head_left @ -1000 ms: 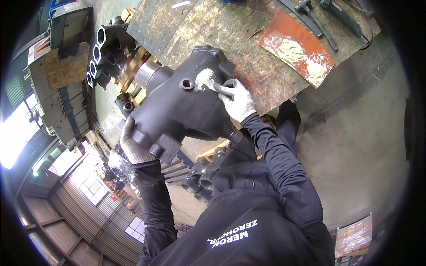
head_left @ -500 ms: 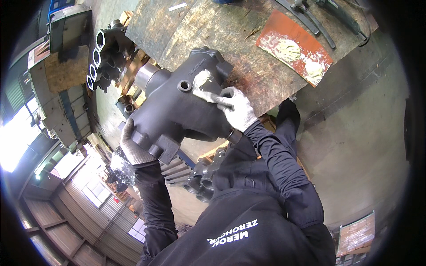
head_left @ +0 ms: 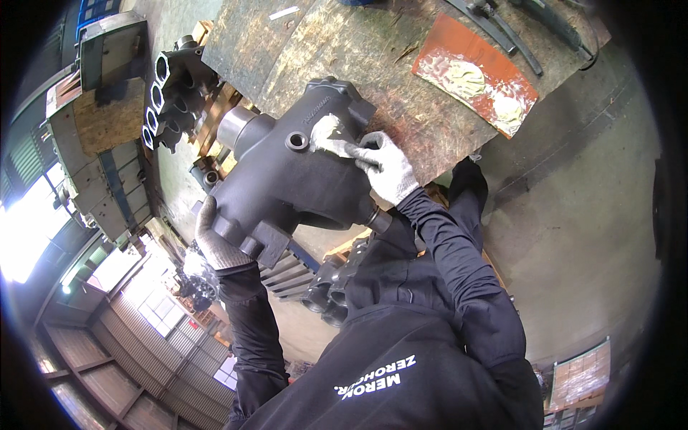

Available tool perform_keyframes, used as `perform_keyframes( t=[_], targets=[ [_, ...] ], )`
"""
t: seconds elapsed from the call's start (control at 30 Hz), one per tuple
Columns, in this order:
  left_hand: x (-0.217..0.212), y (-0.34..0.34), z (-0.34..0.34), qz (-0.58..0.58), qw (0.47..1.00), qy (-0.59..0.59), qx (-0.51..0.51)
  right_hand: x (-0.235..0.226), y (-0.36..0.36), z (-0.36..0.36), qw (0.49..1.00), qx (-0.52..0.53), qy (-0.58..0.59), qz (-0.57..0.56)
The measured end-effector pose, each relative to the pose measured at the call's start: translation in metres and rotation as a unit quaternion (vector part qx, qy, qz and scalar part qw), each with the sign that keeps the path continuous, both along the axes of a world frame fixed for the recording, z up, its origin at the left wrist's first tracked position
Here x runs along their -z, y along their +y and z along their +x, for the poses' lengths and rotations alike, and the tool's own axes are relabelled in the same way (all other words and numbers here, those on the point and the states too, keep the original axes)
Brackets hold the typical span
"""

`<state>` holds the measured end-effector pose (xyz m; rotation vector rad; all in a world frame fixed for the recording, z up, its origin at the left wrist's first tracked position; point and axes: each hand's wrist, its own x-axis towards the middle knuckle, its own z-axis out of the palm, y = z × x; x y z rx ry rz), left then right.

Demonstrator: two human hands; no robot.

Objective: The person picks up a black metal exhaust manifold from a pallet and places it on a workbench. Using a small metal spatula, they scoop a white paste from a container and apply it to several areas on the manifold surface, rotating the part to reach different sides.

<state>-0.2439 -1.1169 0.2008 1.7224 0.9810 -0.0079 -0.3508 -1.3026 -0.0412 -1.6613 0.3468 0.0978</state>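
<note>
A large black metal casting [head_left: 287, 183] with a machined round end [head_left: 235, 127] lies tilted against the near edge of the worktable [head_left: 301, 46]. My left hand [head_left: 217, 238], in a grey glove, grips its lower left end, the fingers wrapped behind the edge. My right hand [head_left: 389, 168], in a whitish glove, is closed on a putty knife [head_left: 346, 149]; much of its handle is hidden in the fingers. The blade lies against the casting's upper face, beside a threaded hole [head_left: 297, 141]. Cream-coloured putty [head_left: 326, 129] sits on the surface at the blade.
On the table's right lies an orange-red board [head_left: 438, 49] smeared with cream putty, with dark metal tools [head_left: 502, 29] behind it. At left, another black casting with several round openings [head_left: 172, 93] rests on wooden supports. More dark cylindrical parts [head_left: 326, 290] stand below the casting.
My right hand and the putty knife have shifted slightly up and right across the casting, and the blade lies at a changed angle. My left hand keeps its hold.
</note>
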Motion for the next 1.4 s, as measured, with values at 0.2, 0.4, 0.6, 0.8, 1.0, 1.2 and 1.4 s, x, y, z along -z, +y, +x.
perform_keyframes(
  t=[0.2,0.4,0.6,0.8,1.0,1.2,1.4],
  targets=[
    [0.0,-0.003,-0.004,0.069,0.997,0.009,-0.019,0.031,0.003,0.006,0.998,0.012,-0.005,0.055],
    [0.003,0.015,-0.006,0.069,0.998,0.009,-0.004,0.04,-0.008,0.022,0.987,-0.026,-0.034,0.156],
    [0.004,0.024,-0.007,0.104,0.994,0.016,-0.011,0.041,-0.015,0.043,0.986,-0.067,-0.026,0.152],
    [0.002,0.017,-0.01,0.086,0.996,0.016,-0.008,0.024,-0.025,0.049,0.965,-0.125,0.091,0.21],
    [0.003,0.023,-0.011,0.133,0.991,0.024,-0.021,0.005,-0.032,0.026,0.972,-0.155,0.09,0.151],
    [0.003,0.024,-0.011,0.114,0.993,0.027,-0.022,-0.006,-0.007,0.012,0.983,-0.059,0.036,0.169],
    [0.0,0.01,-0.012,0.098,0.994,0.031,-0.044,-0.008,0.001,0.006,0.979,-0.118,-0.139,-0.087]
  ],
)
